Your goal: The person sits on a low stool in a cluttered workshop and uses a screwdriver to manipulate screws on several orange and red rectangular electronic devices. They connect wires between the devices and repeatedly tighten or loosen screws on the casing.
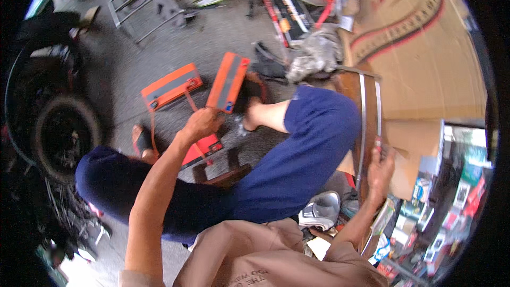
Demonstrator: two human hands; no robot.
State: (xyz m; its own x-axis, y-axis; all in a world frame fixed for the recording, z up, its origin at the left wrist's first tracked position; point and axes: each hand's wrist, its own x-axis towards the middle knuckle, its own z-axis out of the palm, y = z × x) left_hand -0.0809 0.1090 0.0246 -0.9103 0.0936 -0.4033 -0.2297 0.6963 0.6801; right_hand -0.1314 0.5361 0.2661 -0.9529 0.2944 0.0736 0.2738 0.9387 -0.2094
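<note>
My left hand [204, 122] is at the near end of an orange battery [228, 82] with a grey band along it. Its fingers are curled and blurred; what they hold is hidden. A second orange battery [172, 86] lies to the left, with orange leads running from it. Nearer my body is a third, redder battery [203, 148], partly behind my left forearm. Off to the right, my right hand [381, 169] is closed around a thin thing with a red part [377, 142] showing above the fingers. It is beside a brown board [371, 109] with pale metal strips.
A metal rack [143, 2] and a tyre [66, 137] are on the left. Grey rags [316, 56] lie beyond my knee. A large cardboard box [419, 74] stands at the right, above many small boxes [446, 218]. A clear plastic container [320, 210] sits by my thigh.
</note>
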